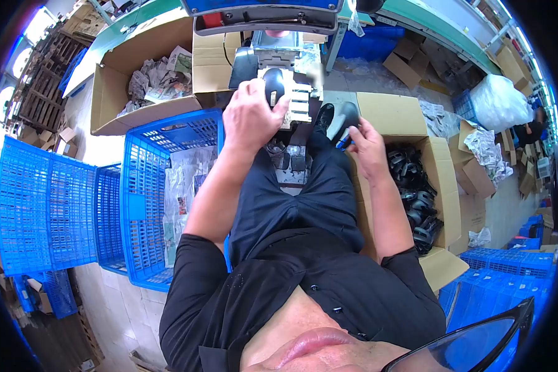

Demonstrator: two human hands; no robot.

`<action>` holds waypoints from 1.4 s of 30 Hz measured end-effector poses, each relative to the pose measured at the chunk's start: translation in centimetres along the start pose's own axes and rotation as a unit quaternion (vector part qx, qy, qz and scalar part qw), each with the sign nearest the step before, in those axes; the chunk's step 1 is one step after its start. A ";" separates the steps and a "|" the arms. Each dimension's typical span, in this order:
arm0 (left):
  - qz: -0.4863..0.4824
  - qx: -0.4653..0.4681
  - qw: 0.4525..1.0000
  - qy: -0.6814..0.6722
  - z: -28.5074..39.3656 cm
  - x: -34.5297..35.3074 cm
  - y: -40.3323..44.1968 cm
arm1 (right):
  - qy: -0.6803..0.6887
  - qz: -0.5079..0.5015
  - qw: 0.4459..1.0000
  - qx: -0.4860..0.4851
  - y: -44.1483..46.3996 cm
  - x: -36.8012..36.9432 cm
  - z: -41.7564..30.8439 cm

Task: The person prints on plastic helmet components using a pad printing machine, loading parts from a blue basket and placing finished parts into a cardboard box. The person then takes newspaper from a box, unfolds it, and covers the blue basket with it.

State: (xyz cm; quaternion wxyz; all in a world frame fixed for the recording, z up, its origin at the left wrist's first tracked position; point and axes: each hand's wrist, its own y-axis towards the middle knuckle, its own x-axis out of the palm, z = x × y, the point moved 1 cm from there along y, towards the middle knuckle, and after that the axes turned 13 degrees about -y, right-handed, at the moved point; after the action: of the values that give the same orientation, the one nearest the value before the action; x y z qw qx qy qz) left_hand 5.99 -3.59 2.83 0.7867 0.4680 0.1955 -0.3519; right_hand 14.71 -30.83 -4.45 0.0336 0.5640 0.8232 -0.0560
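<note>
At the metal machine fixture [300, 102], my left hand [252, 116] has its fingers and thumb around a glossy black part [273, 83] that lies on the fixture. To the right of the machine, my right hand [369, 146] pinches another dark, smooth, rounded part [347, 115], held in the air above the floor near my shoe. Close below my right hand is an open cardboard box [443, 186] with many black plastic parts [411, 198] inside.
A blue crate [144, 208] lined with newspaper is at my left. Behind it sits a cardboard box [115, 118] with crumpled paper. Blue crates [502, 288] are at the lower right. A green-edged bench [434, 40] runs behind the machine.
</note>
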 end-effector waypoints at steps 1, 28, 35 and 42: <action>-0.019 -0.004 0.999 0.034 0.2 0.9 0.7 | 0.012 -0.018 1.000 0.001 0.2 1.4 -1.1; 0.094 -0.318 0.932 -0.149 -12.5 -5.4 -15.9 | -0.159 0.165 0.842 -0.488 0.6 8.3 -17.4; 0.145 -0.329 0.914 -0.187 -13.5 -5.1 -16.1 | -0.244 0.215 0.685 -0.651 3.7 8.5 -29.8; 0.163 -0.353 0.898 -0.206 -17.2 -3.8 -18.7 | -0.085 0.096 0.808 -0.574 4.9 9.9 -29.8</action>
State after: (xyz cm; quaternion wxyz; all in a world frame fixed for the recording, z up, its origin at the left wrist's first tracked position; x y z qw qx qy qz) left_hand -10.00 6.97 -14.30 0.9693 0.1022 0.0616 -0.2149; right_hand 15.92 -16.08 23.70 0.4266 0.5108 0.6408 0.3827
